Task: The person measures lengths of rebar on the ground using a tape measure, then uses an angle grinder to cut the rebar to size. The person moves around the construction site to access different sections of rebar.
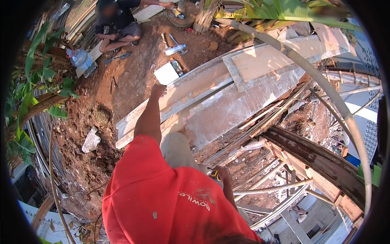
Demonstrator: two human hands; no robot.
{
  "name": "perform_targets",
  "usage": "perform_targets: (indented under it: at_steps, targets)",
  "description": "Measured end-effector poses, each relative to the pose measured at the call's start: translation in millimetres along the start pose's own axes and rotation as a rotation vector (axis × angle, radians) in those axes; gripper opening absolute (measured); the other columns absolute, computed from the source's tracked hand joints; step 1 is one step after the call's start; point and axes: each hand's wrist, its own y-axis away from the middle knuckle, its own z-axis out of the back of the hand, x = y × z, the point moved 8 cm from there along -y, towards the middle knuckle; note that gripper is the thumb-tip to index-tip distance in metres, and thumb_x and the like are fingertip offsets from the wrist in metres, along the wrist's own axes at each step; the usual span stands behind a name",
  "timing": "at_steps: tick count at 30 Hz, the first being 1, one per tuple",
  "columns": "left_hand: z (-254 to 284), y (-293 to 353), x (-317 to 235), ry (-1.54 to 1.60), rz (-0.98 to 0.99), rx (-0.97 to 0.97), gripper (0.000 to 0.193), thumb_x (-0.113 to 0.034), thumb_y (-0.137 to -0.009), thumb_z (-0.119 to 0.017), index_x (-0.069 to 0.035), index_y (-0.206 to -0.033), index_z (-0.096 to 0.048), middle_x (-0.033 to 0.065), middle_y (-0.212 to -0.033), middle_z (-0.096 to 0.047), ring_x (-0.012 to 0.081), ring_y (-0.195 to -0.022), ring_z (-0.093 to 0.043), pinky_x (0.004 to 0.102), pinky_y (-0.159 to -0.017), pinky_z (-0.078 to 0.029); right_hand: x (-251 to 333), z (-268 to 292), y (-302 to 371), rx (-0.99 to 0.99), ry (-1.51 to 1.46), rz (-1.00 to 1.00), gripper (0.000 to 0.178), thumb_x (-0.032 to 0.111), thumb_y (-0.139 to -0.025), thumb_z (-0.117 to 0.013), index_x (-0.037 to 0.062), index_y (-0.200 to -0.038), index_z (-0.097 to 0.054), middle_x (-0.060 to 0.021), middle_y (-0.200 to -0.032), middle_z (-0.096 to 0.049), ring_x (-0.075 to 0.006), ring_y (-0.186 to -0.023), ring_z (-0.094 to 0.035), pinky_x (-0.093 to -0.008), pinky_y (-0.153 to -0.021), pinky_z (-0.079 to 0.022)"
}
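My left hand [158,90] reaches out over the near side of the long wooden boards [191,87], its fingers curled; whatever they may hold is too small to see. Just beyond it lies a white flat-topped object [165,74], with a small dark bottle [176,66] beside it. Low at my right side, my right hand [222,173] is closed around a yellow-and-black tape measure [215,175], partly hidden by my body. A wide, pale-stained panel [227,116] lies along the boards, to the right of my left arm.
A person [115,26] sits on the dirt at upper left, near a large water jug [80,59]. A clear bottle [175,49] lies by hand tools. A bent bamboo pole [321,79] arches across the right, above a dark beam [313,162]. A pale rock [91,140] lies left.
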Motion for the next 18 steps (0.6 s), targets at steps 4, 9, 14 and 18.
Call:
perform_targets:
  at_steps: [4, 9, 14, 18]
  targets:
    - [-14, -13, -10, 0.006, -0.038, 0.032, 0.026, -0.027, -0.094, -0.070, -0.007, -0.111, -0.070, 0.0092, -0.096, -0.075, 0.0221, -0.076, -0.071, 0.0383, -0.064, -0.056, -6, 12, -3, -0.033, -0.025, 0.042, 0.027, 0.023, -0.092, -0.057, 0.0015, -0.091, -0.073, -0.0102, -0.081, -0.068, -0.0195, -0.072, -0.065, -0.0342, -0.068, -0.051]
    - [-62, -25, -27, 0.014, -0.074, 0.070, 0.021, -0.024, -0.094, -0.069, -0.009, -0.108, -0.070, 0.0078, -0.095, -0.075, 0.0211, -0.072, -0.071, 0.0373, -0.064, -0.055, -20, 15, -1, -0.106, -0.095, 0.068, 0.026, 0.024, -0.091, -0.059, 0.0026, -0.089, -0.074, -0.0090, -0.081, -0.066, -0.0190, -0.072, -0.063, -0.0338, -0.067, -0.049]
    - [-56, -62, -19, 0.039, -0.096, 0.017, 0.022, -0.024, -0.095, -0.068, -0.007, -0.108, -0.071, 0.0098, -0.096, -0.076, 0.0217, -0.072, -0.071, 0.0374, -0.062, -0.056, -2, 4, 13, -0.016, -0.122, -0.112, 0.028, 0.020, -0.092, -0.053, 0.0010, -0.095, -0.073, -0.0113, -0.092, -0.068, -0.0216, -0.086, -0.067, -0.0353, -0.079, -0.050]
    - [-38, -72, -35, 0.069, -0.088, 0.017, 0.020, -0.022, -0.093, -0.068, -0.006, -0.105, -0.072, 0.0079, -0.089, -0.075, 0.0216, -0.068, -0.071, 0.0366, -0.060, -0.055, -2, -8, 28, -0.012, -0.154, -0.176, 0.027, 0.020, -0.093, -0.053, 0.0004, -0.095, -0.072, -0.0081, -0.089, -0.066, -0.0196, -0.086, -0.067, -0.0354, -0.077, -0.050]
